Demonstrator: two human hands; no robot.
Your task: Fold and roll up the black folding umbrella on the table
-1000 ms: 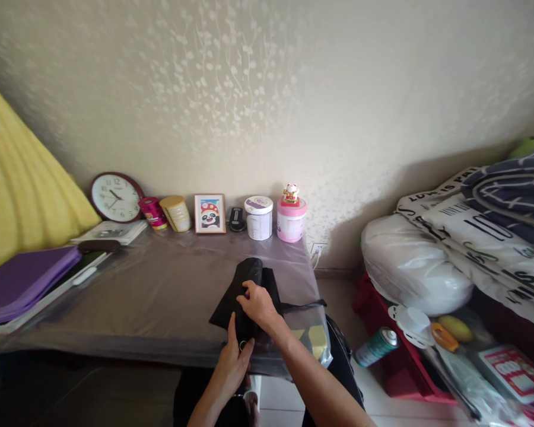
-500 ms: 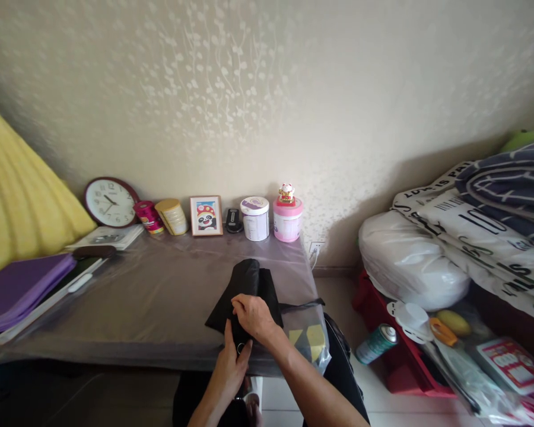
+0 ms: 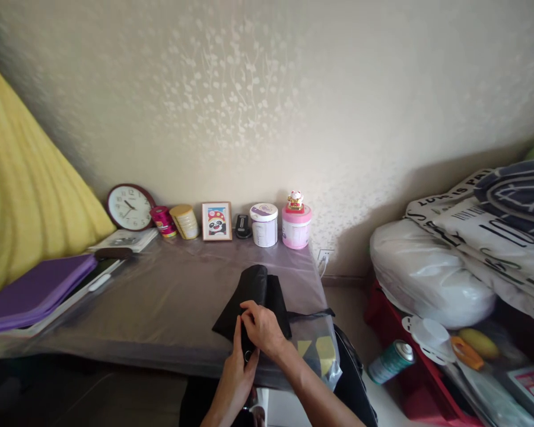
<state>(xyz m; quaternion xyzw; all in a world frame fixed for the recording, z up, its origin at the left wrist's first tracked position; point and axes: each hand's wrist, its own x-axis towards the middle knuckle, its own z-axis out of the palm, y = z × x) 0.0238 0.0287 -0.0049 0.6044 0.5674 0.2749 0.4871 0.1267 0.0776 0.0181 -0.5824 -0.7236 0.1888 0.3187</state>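
Left hand [image 3: 237, 369] is gripping a black umbrella [image 3: 254, 284], I think, on the table [image 3: 169, 302]; right hand [image 3: 264, 328] is clutching its fabric, sitting closer to the left than before. Clock [image 3: 130, 207] is leaning against the wall [image 3: 374, 112].

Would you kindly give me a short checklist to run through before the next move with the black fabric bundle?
1. Left hand on the near end of the black fabric bundle: ok, thumb and fingers are around it.
2. Right hand has a firm grip: cannot tell; it is on top of the bundle, and its fingers hide the contact.
3. Fabric gathered in: not ok, flaps spread out at both sides.
4. Black strip tucked away: not ok, it sticks out to the right across the table.
5. Room around the bundle: ok, a gap separates it from the pink container by the wall.
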